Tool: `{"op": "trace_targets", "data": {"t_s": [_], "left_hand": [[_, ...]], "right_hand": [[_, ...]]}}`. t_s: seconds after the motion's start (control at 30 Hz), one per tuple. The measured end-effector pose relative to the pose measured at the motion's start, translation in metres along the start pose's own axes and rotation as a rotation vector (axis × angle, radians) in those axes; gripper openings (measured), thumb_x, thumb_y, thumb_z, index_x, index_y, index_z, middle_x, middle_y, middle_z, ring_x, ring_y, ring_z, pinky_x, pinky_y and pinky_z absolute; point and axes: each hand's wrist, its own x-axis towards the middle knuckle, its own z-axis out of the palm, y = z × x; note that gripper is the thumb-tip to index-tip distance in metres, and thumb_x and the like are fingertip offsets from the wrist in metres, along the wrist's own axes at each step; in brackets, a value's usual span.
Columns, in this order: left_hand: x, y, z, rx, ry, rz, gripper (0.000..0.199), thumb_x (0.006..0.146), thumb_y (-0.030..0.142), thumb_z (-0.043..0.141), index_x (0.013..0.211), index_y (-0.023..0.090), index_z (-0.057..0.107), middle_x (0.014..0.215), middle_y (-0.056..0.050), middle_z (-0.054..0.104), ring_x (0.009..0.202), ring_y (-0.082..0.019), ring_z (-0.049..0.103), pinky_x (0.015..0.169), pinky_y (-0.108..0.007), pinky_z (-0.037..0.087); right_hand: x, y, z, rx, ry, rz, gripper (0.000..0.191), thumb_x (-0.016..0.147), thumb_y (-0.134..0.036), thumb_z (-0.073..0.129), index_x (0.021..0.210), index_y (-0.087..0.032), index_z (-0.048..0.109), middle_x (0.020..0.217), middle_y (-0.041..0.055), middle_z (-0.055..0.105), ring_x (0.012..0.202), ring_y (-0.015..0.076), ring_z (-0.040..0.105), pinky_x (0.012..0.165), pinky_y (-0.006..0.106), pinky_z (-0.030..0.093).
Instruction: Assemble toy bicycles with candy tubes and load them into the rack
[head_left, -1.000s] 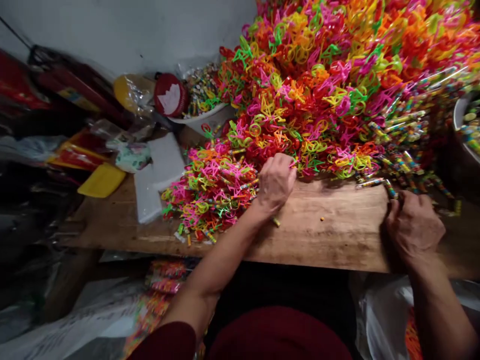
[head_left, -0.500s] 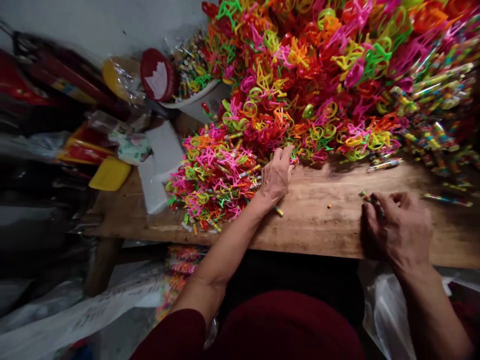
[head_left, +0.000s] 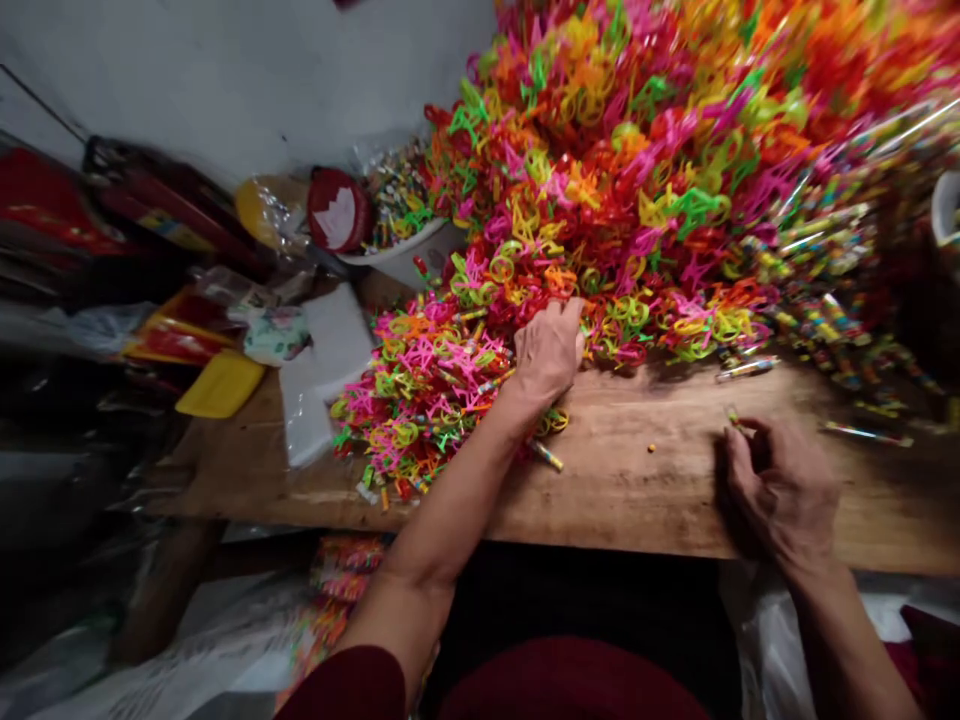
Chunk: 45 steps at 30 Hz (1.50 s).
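Moving left from the tube heap (head_left: 825,325), the right hand (head_left: 787,485) is pinching a little tube (head_left: 733,413) above the tabletop (head_left: 637,505), maybe keeping its tip free. The left hand (head_left: 547,350) is touching the bright toy pile (head_left: 450,370); its fingers are hiding, so I cannot tell their grip.

Head-worn camera — looking forward, down, close

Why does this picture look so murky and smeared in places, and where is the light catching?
Head view: dim overall, the far left dark and smeared; head view: the colourful heap blurs towards the top right; head view: glare streaks the wrapped tubes, a soft sheen lies on the wooden table, and shadow pools beside the right hand.
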Motion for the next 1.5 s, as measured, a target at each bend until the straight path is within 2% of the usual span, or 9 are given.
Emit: {"op": "trace_targets", "data": {"t_s": [0.13, 0.33, 0.43, 0.67, 0.77, 0.93, 1.07, 1.37, 1.5], "left_hand": [[0.004, 0.034, -0.013, 0.094, 0.037, 0.056, 0.026, 0.1, 0.025, 0.057, 0.123, 0.017, 0.066, 0.126, -0.014, 0.067, 0.119, -0.031, 0.06, 0.097, -0.041, 0.051], [0.027, 0.051, 0.027, 0.018, -0.049, 0.036, 0.035, 0.098, 0.03, 0.064, 0.131, 0.021, 0.059, 0.126, -0.01, 0.066, 0.107, -0.026, 0.068, 0.078, -0.034, 0.052], [0.035, 0.045, 0.037, -0.033, 0.027, 0.076, 0.029, 0.097, 0.033, 0.063, 0.124, 0.022, 0.061, 0.121, -0.009, 0.067, 0.102, -0.024, 0.069, 0.072, -0.031, 0.049], [0.025, 0.029, -0.01, -0.665, 0.267, 0.043, 0.017, 0.091, 0.032, 0.061, 0.08, 0.019, 0.057, 0.066, 0.005, 0.055, 0.061, -0.01, 0.053, 0.063, -0.023, 0.041], [-0.006, 0.023, -0.013, -0.981, 0.058, -0.04, 0.029, 0.09, 0.041, 0.062, 0.074, 0.019, 0.053, 0.058, 0.007, 0.048, 0.051, -0.007, 0.045, 0.054, -0.02, 0.037], [-0.06, 0.024, 0.035, -1.223, -0.417, -0.231, 0.044, 0.086, 0.056, 0.07, 0.072, 0.02, 0.05, 0.052, 0.007, 0.052, 0.036, -0.007, 0.046, 0.037, -0.018, 0.035], [-0.073, 0.027, 0.062, -1.264, -0.41, -0.323, 0.039, 0.085, 0.047, 0.077, 0.083, 0.019, 0.05, 0.054, 0.006, 0.06, 0.038, -0.009, 0.056, 0.035, -0.015, 0.038], [-0.073, 0.023, 0.054, -1.574, -0.429, -0.559, 0.02, 0.093, 0.027, 0.064, 0.094, 0.019, 0.046, 0.065, 0.003, 0.067, 0.053, -0.013, 0.068, 0.049, -0.021, 0.053], [-0.086, 0.027, 0.055, -1.206, -0.303, -0.43, 0.014, 0.095, 0.024, 0.06, 0.106, 0.019, 0.053, 0.077, 0.0, 0.071, 0.06, -0.014, 0.069, 0.059, -0.025, 0.054]], "right_hand": [[0.0, -0.003, 0.003, 0.031, 0.032, 0.003, 0.021, 0.099, -0.035, 0.058, 0.102, -0.017, 0.066, 0.083, 0.0063, 0.069, 0.07, 0.0194, 0.058, 0.068, 0.032, 0.042], [0.0, -0.005, 0.004, 0.008, 0.027, -0.02, 0.021, 0.1, -0.036, 0.056, 0.101, -0.017, 0.065, 0.086, 0.0074, 0.07, 0.075, 0.0211, 0.06, 0.071, 0.032, 0.043], [0.0, -0.004, 0.005, -0.015, 0.015, -0.044, 0.02, 0.1, -0.036, 0.056, 0.1, -0.017, 0.065, 0.083, 0.0066, 0.069, 0.074, 0.0212, 0.06, 0.071, 0.033, 0.042], [0.0, -0.004, 0.006, 0.034, 0.022, -0.027, 0.02, 0.099, -0.035, 0.058, 0.1, -0.017, 0.066, 0.084, 0.0065, 0.069, 0.075, 0.0207, 0.062, 0.072, 0.033, 0.044], [0.0, -0.004, 0.004, 0.036, 0.009, -0.009, 0.019, 0.099, -0.035, 0.057, 0.099, -0.018, 0.066, 0.081, 0.0062, 0.069, 0.073, 0.0209, 0.06, 0.07, 0.033, 0.043], [0.001, -0.001, 0.001, 0.079, 0.073, 0.121, 0.018, 0.093, -0.036, 0.061, 0.095, -0.018, 0.065, 0.075, 0.0054, 0.066, 0.066, 0.0204, 0.06, 0.063, 0.033, 0.045], [-0.002, -0.003, -0.002, 0.158, 0.068, 0.267, 0.02, 0.087, -0.037, 0.064, 0.096, -0.02, 0.064, 0.08, 0.0043, 0.07, 0.062, 0.0187, 0.063, 0.061, 0.032, 0.048], [-0.002, -0.016, -0.008, 0.254, 0.046, 0.182, 0.027, 0.091, -0.015, 0.047, 0.103, -0.02, 0.071, 0.096, 0.0127, 0.075, 0.087, 0.0273, 0.071, 0.078, 0.041, 0.054], [0.01, -0.011, -0.006, 0.134, 0.06, 0.288, 0.03, 0.085, -0.008, 0.043, 0.097, -0.019, 0.068, 0.091, 0.016, 0.071, 0.084, 0.0293, 0.065, 0.077, 0.043, 0.05]]}}
